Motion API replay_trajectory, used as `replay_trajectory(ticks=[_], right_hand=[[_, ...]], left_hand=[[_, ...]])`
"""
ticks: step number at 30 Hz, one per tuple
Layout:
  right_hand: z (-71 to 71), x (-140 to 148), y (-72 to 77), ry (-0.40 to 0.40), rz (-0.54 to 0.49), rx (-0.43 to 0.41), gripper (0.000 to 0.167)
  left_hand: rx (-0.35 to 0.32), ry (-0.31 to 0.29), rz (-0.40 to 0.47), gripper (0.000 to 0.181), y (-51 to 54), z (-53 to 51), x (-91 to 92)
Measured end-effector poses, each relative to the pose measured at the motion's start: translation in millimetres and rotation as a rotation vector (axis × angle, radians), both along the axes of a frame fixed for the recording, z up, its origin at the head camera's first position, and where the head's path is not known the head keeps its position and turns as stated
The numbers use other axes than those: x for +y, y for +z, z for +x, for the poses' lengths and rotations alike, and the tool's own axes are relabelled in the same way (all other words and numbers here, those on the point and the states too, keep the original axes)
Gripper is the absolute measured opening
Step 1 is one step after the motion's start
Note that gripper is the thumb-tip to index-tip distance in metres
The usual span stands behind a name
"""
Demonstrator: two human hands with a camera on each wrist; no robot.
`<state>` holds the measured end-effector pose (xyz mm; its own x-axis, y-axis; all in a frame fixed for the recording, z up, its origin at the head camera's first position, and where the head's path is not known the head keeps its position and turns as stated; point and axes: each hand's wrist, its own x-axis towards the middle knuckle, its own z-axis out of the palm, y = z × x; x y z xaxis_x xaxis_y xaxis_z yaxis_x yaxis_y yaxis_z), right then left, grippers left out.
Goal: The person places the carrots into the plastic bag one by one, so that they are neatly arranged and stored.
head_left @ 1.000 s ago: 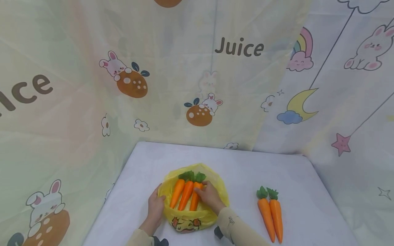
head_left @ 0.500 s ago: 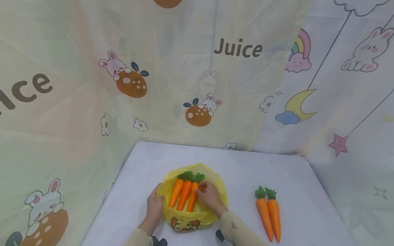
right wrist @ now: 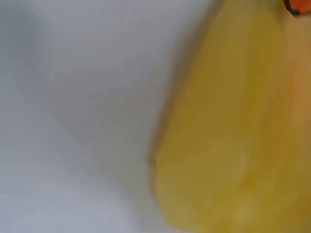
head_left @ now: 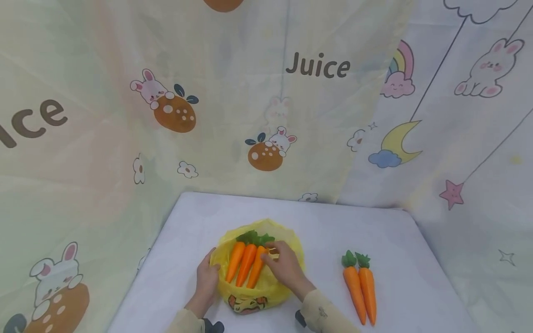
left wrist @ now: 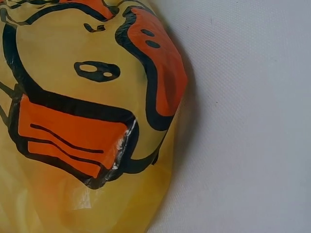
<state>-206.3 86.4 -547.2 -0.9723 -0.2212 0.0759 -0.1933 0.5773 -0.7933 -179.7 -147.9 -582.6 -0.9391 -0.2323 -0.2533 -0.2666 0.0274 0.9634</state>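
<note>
A yellow plastic bag [head_left: 275, 296] stands on the table with its mouth spread wide; three orange carrots [head_left: 244, 264] with green tops lie side by side in it. My left hand [head_left: 207, 280] grips its left rim, thumb on the inner side. Over the bag's right part, my right hand [head_left: 287, 267] has thumb and fingers parted beside the top of the rightmost carrot [head_left: 256, 268]. In the left wrist view the bag's printed wall [left wrist: 63, 73] fills the left side; the right wrist view shows its blurred yellow side [right wrist: 209, 136]. Neither wrist view shows fingers.
To the bag's right, two more carrots [head_left: 360, 293] lie together on the white table [head_left: 325, 222], green tops toward the back. Behind and beside the table hangs a printed cloth [head_left: 225, 152].
The rightmost carrot in the bag has tilted, its top farther right than its tip. My right hand has loosened from it, its fingers parting. The left hand keeps its hold.
</note>
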Motion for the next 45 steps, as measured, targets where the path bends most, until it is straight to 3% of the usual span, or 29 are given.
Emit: replay_trajectory(ticks=[5,9,11,14,17,21,29,35,45], right_hand=[[2.0,17,21.7,-0.004,0.211,0.232,0.049],[0.9,37,33.5,-0.096,0.405,0.442,0.057],[0.1,49,37.4,-0.15,0.468,0.508,0.064],[-0.5,66,40.0,-0.233,0.516,0.534,0.074],[-0.1,81,40.5,-0.314,0.532,0.488,0.082],[1.3,98,38.9,-0.411,0.561,0.356,0.091],[2.7,129,27.1,-0.492,0.564,0.088,0.102],[5.4,145,15.6,-0.497,0.592,-0.052,0.103],[14.6,164,4.6,-0.438,0.594,-0.118,0.09]], left_hand=[[-0.012,0.006,0.0,0.06,-2.2,-1.6,-1.1],[-0.017,0.005,-0.011,0.06,-4.2,-2.4,-1.3],[-0.021,0.004,-0.011,0.06,-4.4,-2.8,-1.0],[-0.018,0.004,-0.017,0.06,-3.9,-3.3,-1.3],[-0.025,0.007,-0.024,0.06,-2.3,-3.4,-1.6],[-0.04,0.008,-0.034,0.06,-1.0,-3.5,-1.7],[-0.017,0.002,-0.041,0.06,-0.1,-1.4,-1.5],[-0.017,-0.007,-0.045,0.061,0.5,-1.2,-1.4],[-0.021,-0.006,-0.048,0.061,-1.1,-4.1,-1.1]])
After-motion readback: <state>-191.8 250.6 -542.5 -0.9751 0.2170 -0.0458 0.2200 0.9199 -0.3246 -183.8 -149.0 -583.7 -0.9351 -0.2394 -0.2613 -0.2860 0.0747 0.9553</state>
